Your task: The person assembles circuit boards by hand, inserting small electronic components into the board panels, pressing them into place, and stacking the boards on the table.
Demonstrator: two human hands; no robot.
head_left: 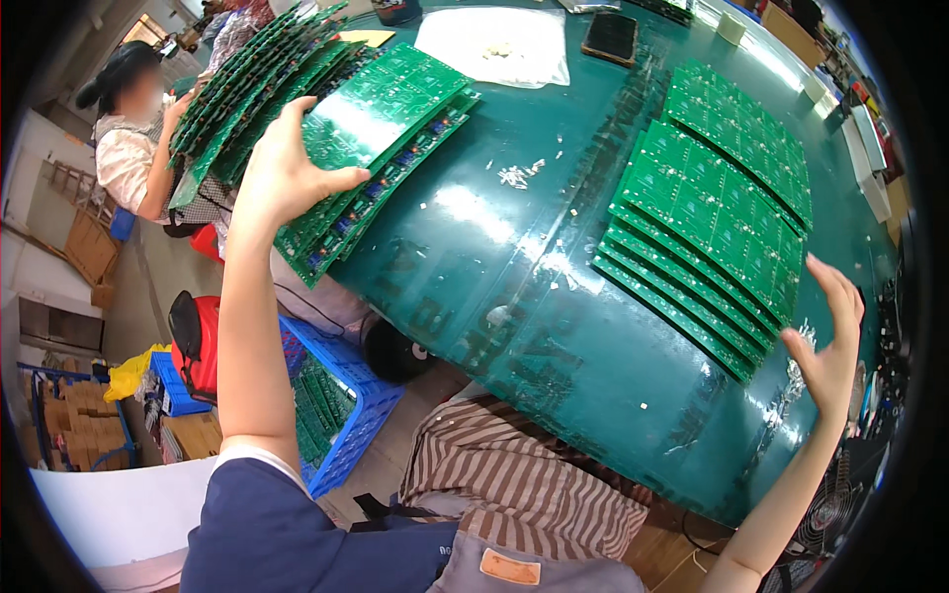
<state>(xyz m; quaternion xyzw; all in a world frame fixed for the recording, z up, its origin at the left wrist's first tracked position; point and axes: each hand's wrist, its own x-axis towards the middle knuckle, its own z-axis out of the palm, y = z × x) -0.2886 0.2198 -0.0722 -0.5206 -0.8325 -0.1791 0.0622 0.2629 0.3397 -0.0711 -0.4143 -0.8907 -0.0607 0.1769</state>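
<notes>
My left hand (287,176) lies at the near left edge of a stack of green circuit boards (381,104). Its thumb and forefinger are spread apart against the top board; the other fingers are mostly hidden. Components show along the edges of the lower boards. On the right, my right hand (832,341) is open beside the lower right corner of another stack of green circuit boards (707,212), with thumb and fingers apart. Those boards are fanned out in overlapping steps. Whether the right fingertips touch them I cannot tell.
More boards (252,94) stand tilted in a row at far left, near a seated person (133,148). Small pale bits (521,175) lie mid-table. A white sheet (494,44) and a phone (610,38) are at the back. Below the table edge, a blue crate (361,420) holds boards.
</notes>
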